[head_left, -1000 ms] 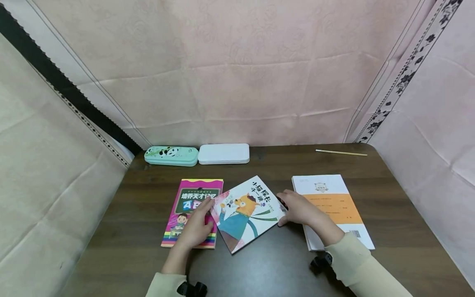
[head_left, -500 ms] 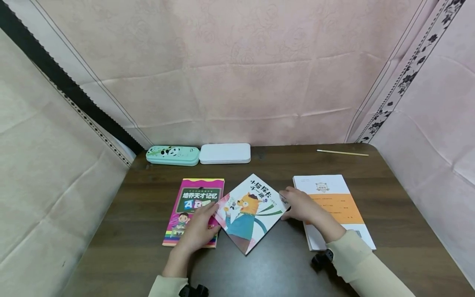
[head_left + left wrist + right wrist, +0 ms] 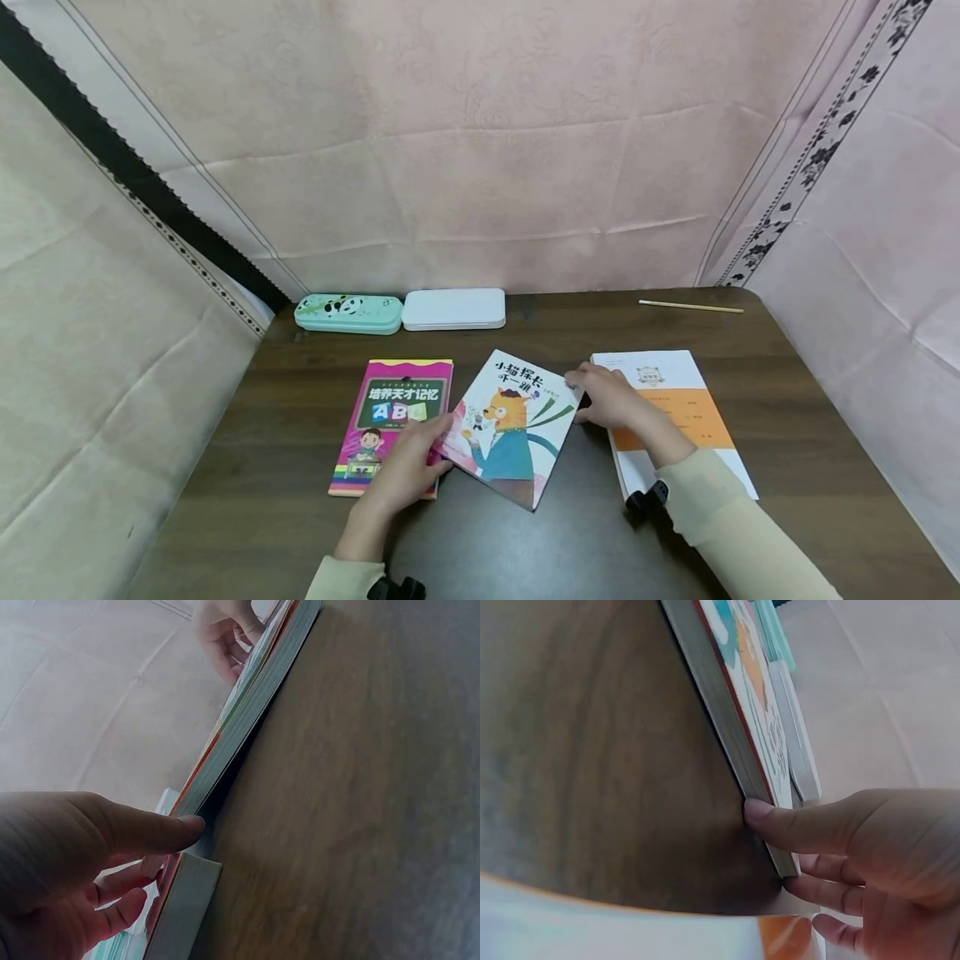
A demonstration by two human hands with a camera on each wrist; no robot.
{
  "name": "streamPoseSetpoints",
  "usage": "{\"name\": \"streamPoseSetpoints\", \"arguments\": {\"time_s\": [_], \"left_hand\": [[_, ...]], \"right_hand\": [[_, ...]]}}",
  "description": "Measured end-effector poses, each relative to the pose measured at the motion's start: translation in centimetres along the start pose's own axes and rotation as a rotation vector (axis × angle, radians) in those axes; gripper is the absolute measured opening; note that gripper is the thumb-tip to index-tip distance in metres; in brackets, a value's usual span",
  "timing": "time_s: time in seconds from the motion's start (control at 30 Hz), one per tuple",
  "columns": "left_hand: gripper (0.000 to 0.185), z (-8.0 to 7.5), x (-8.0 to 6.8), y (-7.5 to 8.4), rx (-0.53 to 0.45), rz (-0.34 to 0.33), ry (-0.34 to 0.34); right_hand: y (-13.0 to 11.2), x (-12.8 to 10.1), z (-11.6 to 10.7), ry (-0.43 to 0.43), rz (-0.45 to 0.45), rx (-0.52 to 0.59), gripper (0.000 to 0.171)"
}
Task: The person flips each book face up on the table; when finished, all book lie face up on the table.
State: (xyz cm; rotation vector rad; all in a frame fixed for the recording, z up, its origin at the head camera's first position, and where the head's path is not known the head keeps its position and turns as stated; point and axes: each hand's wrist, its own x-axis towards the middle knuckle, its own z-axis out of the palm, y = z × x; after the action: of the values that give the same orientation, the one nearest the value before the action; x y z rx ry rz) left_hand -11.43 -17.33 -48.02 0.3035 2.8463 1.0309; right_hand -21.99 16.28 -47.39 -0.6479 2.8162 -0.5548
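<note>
A picture book with a cartoon cat on its cover (image 3: 513, 425) lies slanted on the dark wooden table (image 3: 525, 542). My left hand (image 3: 420, 454) pinches its near-left corner, thumb against the edge of the cat book (image 3: 247, 720). That left hand (image 3: 82, 862) also lies over the lower part of a pink ABC book (image 3: 393, 400). My right hand (image 3: 600, 396) holds the far-right corner. In the right wrist view the right hand (image 3: 855, 855) has its thumb against the thick side of the cat book (image 3: 735, 727) and its fingers curled round the corner.
An orange and white booklet (image 3: 678, 417) lies right of the cat book, partly under my right forearm. A green panda pencil case (image 3: 347, 313) and a white case (image 3: 453, 309) sit at the table's back edge. A pencil (image 3: 690, 307) lies back right. Pink cloth walls surround the table.
The cat book has turned counterclockwise, towards square with the pink book. My right hand moved away from me with its corner; my left hand drew its corner nearer.
</note>
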Motion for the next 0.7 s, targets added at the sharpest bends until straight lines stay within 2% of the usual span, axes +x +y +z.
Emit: {"name": "streamPoseSetpoints", "arguments": {"time_s": [0.37,0.7], "left_hand": [[0.064,1.1,-0.4,0.6,0.019,0.013,-0.014],[0.068,2.4,-0.6,1.8,0.207,0.048,-0.037]], "right_hand": [[0.7,1.6,-0.6,-0.050,-0.008,0.062,0.064],[0.7,3.1,-1.0,-0.083,-0.050,0.106,0.056]]}}
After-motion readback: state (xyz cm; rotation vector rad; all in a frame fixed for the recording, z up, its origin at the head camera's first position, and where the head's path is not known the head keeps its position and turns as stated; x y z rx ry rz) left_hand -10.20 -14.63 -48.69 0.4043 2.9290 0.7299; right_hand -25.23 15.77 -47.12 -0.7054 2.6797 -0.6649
